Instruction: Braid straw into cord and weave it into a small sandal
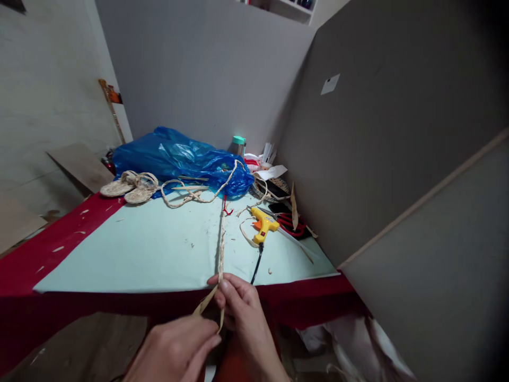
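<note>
A pale braided cord point(221, 244) of plant fibre runs straight toward me over the table, with a red string point(226, 205) at its far end. My right hand point(242, 305) pinches the near end of the braid between thumb and fingers, just past the table's front edge. Loose flat fibre strands point(207, 300) spread out below that pinch. Lower and to the left, my left hand point(178, 342) is closed on the strands, its fingertips partly hidden. To the right of the braid lies a yellow glue gun point(264, 225) with a black cable.
A blue plastic bag point(170, 154) fills the table's back, with woven sandals point(137, 187) at its left and a longer braided rope point(194, 197) before it. Red-handled scissors point(292, 224) lie at right. A turquoise-lidded jar point(238, 144) stands behind. Grey panels point(382, 116) border the right and back.
</note>
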`<state>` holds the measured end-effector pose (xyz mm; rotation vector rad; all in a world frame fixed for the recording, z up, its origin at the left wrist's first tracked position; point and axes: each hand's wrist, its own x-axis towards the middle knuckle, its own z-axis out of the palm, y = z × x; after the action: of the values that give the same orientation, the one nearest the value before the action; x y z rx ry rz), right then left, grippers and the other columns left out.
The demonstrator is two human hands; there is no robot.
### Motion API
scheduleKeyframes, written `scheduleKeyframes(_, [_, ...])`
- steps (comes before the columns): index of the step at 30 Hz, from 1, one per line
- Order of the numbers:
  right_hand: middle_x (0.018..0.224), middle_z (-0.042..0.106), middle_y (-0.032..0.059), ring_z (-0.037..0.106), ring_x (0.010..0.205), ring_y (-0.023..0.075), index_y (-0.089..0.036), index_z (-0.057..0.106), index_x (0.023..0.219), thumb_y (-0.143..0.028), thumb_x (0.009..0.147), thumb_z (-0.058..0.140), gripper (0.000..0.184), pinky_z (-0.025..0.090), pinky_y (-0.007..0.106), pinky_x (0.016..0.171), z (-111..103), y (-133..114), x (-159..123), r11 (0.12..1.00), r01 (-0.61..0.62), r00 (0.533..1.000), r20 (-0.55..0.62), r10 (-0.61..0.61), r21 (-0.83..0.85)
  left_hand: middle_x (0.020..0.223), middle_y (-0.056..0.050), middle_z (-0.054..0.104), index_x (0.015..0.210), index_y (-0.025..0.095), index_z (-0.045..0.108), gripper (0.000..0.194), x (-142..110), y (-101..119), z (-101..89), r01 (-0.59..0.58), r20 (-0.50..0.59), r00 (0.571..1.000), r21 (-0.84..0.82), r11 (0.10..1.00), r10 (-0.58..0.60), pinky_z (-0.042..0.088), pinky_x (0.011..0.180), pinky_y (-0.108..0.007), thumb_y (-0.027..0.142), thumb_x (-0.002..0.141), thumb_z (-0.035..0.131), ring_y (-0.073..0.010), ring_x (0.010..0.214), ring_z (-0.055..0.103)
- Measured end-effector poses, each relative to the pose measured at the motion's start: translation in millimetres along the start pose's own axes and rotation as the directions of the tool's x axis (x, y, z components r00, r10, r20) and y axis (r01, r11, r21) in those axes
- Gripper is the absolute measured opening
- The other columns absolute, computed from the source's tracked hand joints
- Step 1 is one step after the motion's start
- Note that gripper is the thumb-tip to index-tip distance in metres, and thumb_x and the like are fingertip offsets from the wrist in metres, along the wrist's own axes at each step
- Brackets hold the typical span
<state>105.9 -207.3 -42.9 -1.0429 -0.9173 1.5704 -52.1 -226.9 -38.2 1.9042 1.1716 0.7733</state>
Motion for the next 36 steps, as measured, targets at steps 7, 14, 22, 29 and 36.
scheduleKeyframes(7, [0.062,0.033,-0.0079,0.018,0.048,0.0052,-0.017,0.066,0.094,-0.051,0.088,0.06,0.036,0.015,0.019,0.045,1,-8,-3,0.999,0.029,0.997,0.069,-0.03,0.014,0.096,-0.004,0.074,0.115,0.024,0.069,0.043,38,11,-18.7,0.23,-0.064,0.958,-0.404,0.885,-0.278,0.052,0.079,-0.025,0.049,0.081,0.068,-0.0228,0.088,0.068])
scheduleKeyframes(14, [0.071,0.056,0.0012,0.048,0.063,0.0135,-0.017,0.066,0.101,-0.042,0.1,0.037,0.038,0.035,0.024,0.06,-7,-11,-12,0.725,0.286,0.955,0.125,-0.268,-0.627,0.058,0.003,0.055,0.107,0.015,0.067,0.045,58,5,8.9,0.373,0.216,0.928,-0.574,0.729,-0.304,0.015,0.043,-0.019,0.053,0.083,0.064,-0.0085,0.047,0.035])
scheduleKeyframes(22, [0.058,0.056,0.0031,0.054,0.051,0.0209,-0.023,0.057,0.076,-0.01,0.088,0.036,0.027,0.015,0.035,0.053,-2,30,-8,-0.059,0.162,0.618,0.148,-0.772,-0.985,0.057,0.002,0.054,0.071,0.014,0.072,0.028,55,7,6.7,0.265,0.047,0.959,-0.488,0.831,-0.278,0.034,0.057,-0.024,0.042,0.076,0.072,-0.0141,0.058,0.045])
scheduleKeyframes(29, [0.062,0.057,0.0029,0.056,0.053,0.0199,-0.015,0.059,0.106,-0.012,0.091,0.036,0.028,0.025,0.032,0.05,14,41,-20,-0.124,0.199,0.547,0.215,-0.809,-0.972,0.059,0.004,0.056,0.077,0.017,0.074,0.023,43,9,7.6,0.347,0.096,0.919,-0.657,0.669,-0.383,0.038,0.056,-0.02,0.039,0.074,0.077,-0.0102,0.054,0.044])
scheduleKeyframes(36, [0.074,0.066,0.0074,0.059,0.061,0.0186,-0.011,0.064,0.114,-0.012,0.094,0.041,0.03,0.038,0.029,0.055,9,32,-29,-0.116,0.387,0.415,0.285,-0.864,-0.915,0.074,-0.002,0.065,0.083,0.014,0.072,0.027,44,13,2.8,0.355,0.154,0.922,-0.702,0.617,-0.356,0.042,0.062,-0.022,0.04,0.077,0.075,-0.0144,0.068,0.056])
